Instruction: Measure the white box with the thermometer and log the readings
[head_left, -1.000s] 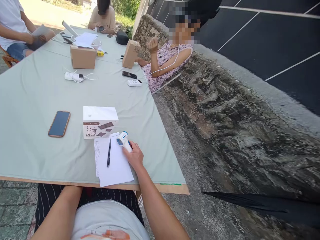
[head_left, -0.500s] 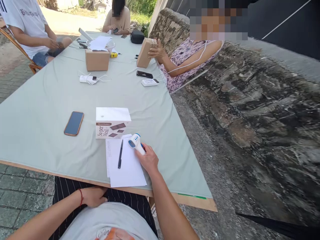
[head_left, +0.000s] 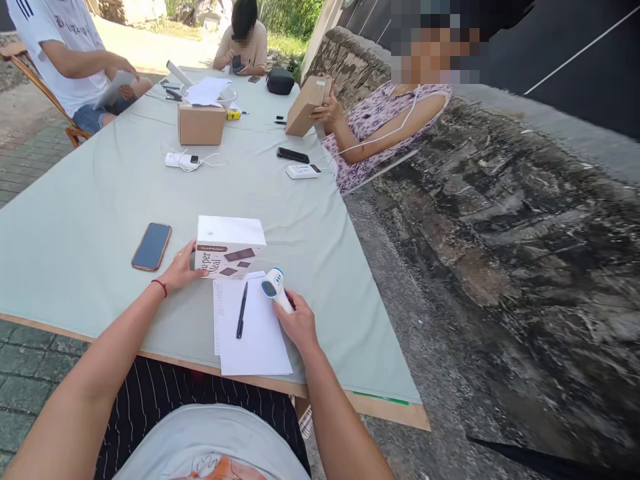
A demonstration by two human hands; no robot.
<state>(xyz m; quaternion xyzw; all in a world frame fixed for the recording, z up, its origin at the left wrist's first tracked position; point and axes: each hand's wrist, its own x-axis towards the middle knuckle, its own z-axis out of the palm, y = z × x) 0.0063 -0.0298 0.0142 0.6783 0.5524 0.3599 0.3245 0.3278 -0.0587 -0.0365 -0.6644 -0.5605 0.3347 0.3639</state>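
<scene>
My left hand [head_left: 181, 268] is at the left end of a white printed meal box [head_left: 231, 231], its thumb over the front face and its other fingers along the side and partly hidden. The box stands on the table. In my right hand [head_left: 299, 323] is a white and blue infrared thermometer [head_left: 274, 287], gripped by its handle, with its small display facing me. Under it lie white paper sheets [head_left: 260, 350], and a black pen [head_left: 242, 310] rests on them. A phone [head_left: 152, 247] in an orange-brown case lies left of my left hand.
Farther along the cloth-covered table [head_left: 90, 267] are a cardboard box [head_left: 201, 125] with papers on top, a white device with a cable [head_left: 181, 161], a black device [head_left: 293, 155] and a white device [head_left: 303, 171]. A co-worker at right holds a carton [head_left: 306, 107]. Two other people sit farther back.
My left hand has come up from my lap to the left end of the meal box. My right hand still holds the thermometer. The person at left now holds a paper.
</scene>
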